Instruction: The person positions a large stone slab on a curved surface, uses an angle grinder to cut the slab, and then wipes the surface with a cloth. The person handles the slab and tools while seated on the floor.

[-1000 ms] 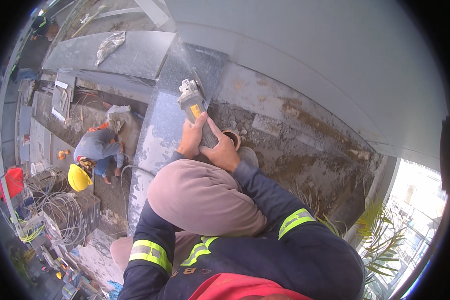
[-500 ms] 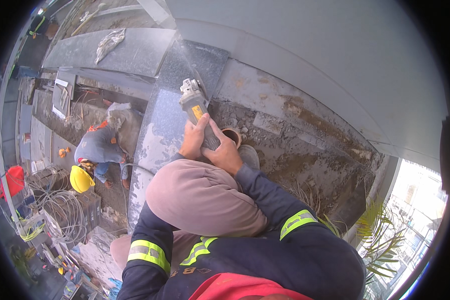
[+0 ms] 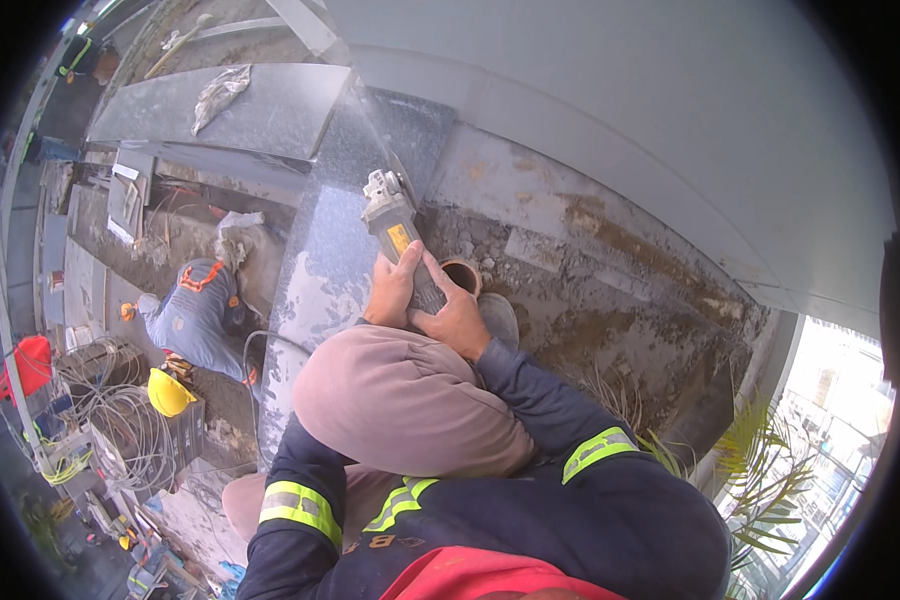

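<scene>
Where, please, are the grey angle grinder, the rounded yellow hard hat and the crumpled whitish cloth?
Grey angle grinder [image 3: 390,218], head view: upper housing.
Rounded yellow hard hat [image 3: 170,393], head view: shell's middle.
Crumpled whitish cloth [image 3: 221,97], head view: its middle.

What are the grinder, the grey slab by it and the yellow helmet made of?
Grinder: silvery at the front, so likely metal; dark and matte behind, probably plastic. Slab: perhaps stone, grey and faintly speckled, shiny in patches. Helmet: probably hard plastic, smooth and evenly yellow.

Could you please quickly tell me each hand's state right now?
Left hand: closed, holding the grinder from its left side.
Right hand: closed, holding the same grinder from its right side.
</scene>
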